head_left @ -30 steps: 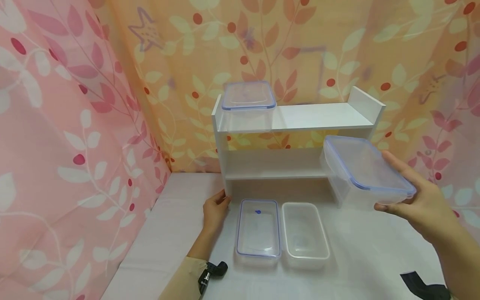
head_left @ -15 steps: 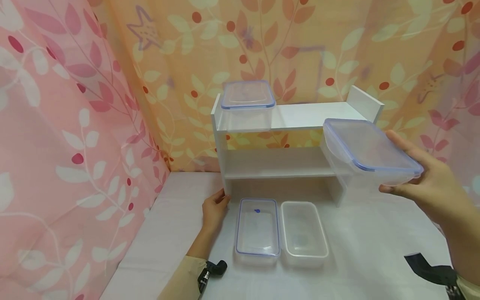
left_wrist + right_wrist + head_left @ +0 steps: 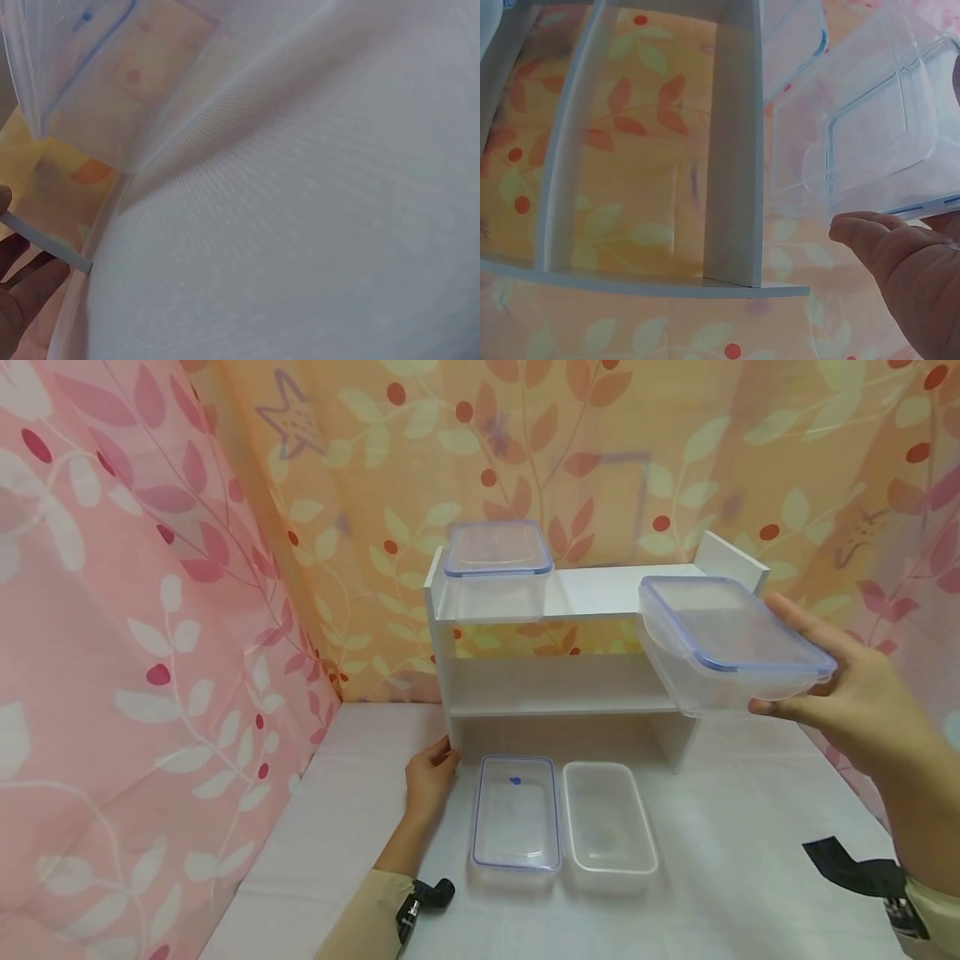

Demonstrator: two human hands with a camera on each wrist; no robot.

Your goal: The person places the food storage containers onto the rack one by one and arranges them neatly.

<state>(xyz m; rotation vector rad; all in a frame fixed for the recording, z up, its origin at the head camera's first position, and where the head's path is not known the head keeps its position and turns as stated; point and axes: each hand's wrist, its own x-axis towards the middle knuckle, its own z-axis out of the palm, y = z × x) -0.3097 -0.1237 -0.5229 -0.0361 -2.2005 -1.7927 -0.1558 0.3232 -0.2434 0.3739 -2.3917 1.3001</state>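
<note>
In the head view my right hand (image 3: 855,693) grips a clear plastic food container (image 3: 735,635) with a blue-rimmed lid by its right end. The container is held in the air before the right part of a white shelf unit (image 3: 570,689). The right wrist view shows the fingers along the container's side (image 3: 870,142), beside the shelf's frame (image 3: 735,150). My left hand (image 3: 431,781) pinches the lower front edge of the shelf's left side panel. In the left wrist view thumb and fingers lie on either side of that panel edge (image 3: 49,244).
Another lidded container (image 3: 497,568) stands on the top board at the left. Before the shelf, a blue-rimmed container (image 3: 517,814) and a lidless-looking container (image 3: 609,818) sit side by side on the white cloth (image 3: 735,893). Patterned curtains (image 3: 360,527) hang behind and at the sides.
My right hand has raised the container from middle-board height to near the top board, shifting right and then slightly back left. The left hand stays on the side panel.
</note>
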